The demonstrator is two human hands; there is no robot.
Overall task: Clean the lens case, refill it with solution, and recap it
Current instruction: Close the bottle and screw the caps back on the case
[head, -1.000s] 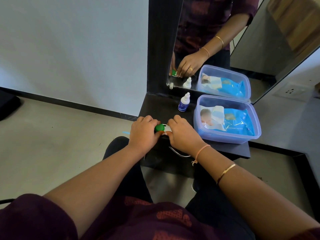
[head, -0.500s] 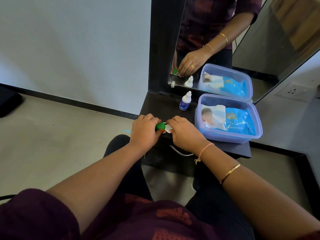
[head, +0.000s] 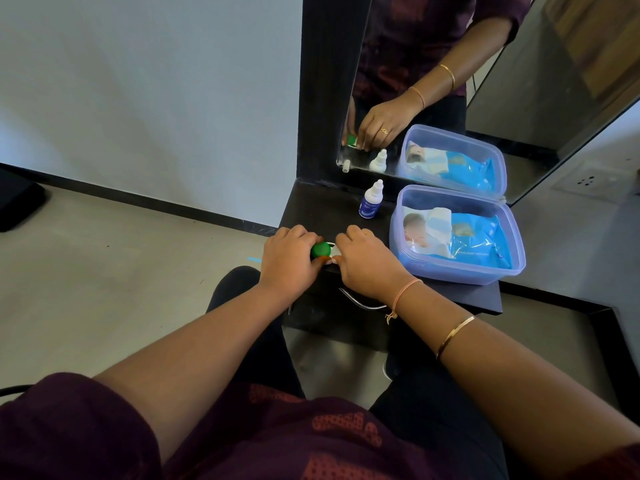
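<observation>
My left hand (head: 289, 261) grips the green cap (head: 320, 250); my right hand (head: 367, 268) pinches the case (head: 335, 251) between them on the counter (head: 332, 209). I'm likely unscrewing the cap, so next comes a firm twist with the case held steady.

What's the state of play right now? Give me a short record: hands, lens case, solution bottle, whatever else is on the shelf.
left hand: grips the green cap of the lens case
right hand: fingers curled over the case's white end, which is mostly hidden
lens case: at the front edge of the black shelf, between the hands
solution bottle: upright behind the hands, untouched
plastic box: right of the bottle, holds a blue wipes pack
</observation>
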